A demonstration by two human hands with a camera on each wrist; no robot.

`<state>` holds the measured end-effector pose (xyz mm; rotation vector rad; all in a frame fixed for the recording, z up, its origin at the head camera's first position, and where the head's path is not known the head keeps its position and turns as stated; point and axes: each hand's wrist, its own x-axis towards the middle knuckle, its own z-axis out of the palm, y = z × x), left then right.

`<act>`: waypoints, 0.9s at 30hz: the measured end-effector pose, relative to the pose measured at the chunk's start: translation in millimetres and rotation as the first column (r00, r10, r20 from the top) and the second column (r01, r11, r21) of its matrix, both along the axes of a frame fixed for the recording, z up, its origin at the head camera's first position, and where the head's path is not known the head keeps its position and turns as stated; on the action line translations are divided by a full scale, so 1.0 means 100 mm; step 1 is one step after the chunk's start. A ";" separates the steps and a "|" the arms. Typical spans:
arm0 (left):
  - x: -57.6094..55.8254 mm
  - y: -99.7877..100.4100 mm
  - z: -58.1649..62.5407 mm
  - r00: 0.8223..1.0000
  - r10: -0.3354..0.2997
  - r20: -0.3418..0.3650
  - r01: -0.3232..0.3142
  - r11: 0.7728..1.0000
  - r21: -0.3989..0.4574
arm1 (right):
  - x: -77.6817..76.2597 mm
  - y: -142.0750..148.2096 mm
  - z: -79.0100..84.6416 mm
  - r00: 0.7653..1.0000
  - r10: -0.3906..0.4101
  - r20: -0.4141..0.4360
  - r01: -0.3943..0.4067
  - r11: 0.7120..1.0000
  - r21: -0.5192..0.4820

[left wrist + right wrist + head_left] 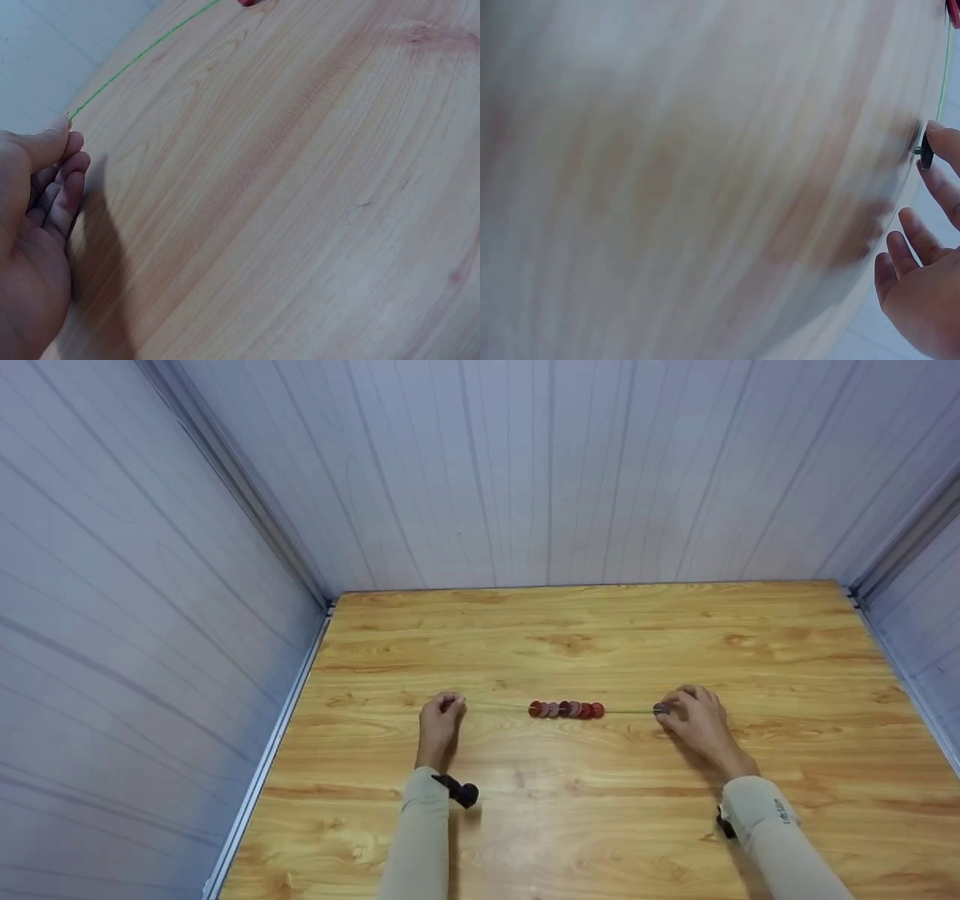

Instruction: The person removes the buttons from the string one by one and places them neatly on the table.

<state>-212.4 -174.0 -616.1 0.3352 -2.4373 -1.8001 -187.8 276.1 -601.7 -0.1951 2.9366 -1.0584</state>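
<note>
A thin green string [630,712] runs taut from side to side between the two hands. Its left end is pinched between thumb and fingertips of my left hand [439,724]; the left wrist view shows the string [142,54] leaving those fingertips. Several red, pinkish and dark round discs [566,709] sit threaded in an overlapping row around the middle of the string. At the other end, my right hand [703,727] pinches a dark disc [661,709] between thumb and index finger. In the right wrist view a bit of green string sticks out of this disc [927,152].
Beneath the hands lies a wood-grain tabletop [570,645]. A pale panel wall [510,472] rises behind it, with another panel wall [135,660] along the left side. A black wrist camera [466,794] juts from the left sleeve.
</note>
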 end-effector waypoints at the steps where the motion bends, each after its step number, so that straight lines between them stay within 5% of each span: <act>1: 0.00 0.00 0.00 1.000 -0.001 0.001 0.001 1.000 0.000 | 0.00 0.00 0.00 1.000 -0.001 -0.001 0.001 1.000 0.000; 27: -0.01 -0.01 0.00 1.000 -0.006 -0.004 0.006 1.000 -0.024 | 0.02 0.04 -0.04 0.999 -0.040 -0.005 0.040 0.999 0.007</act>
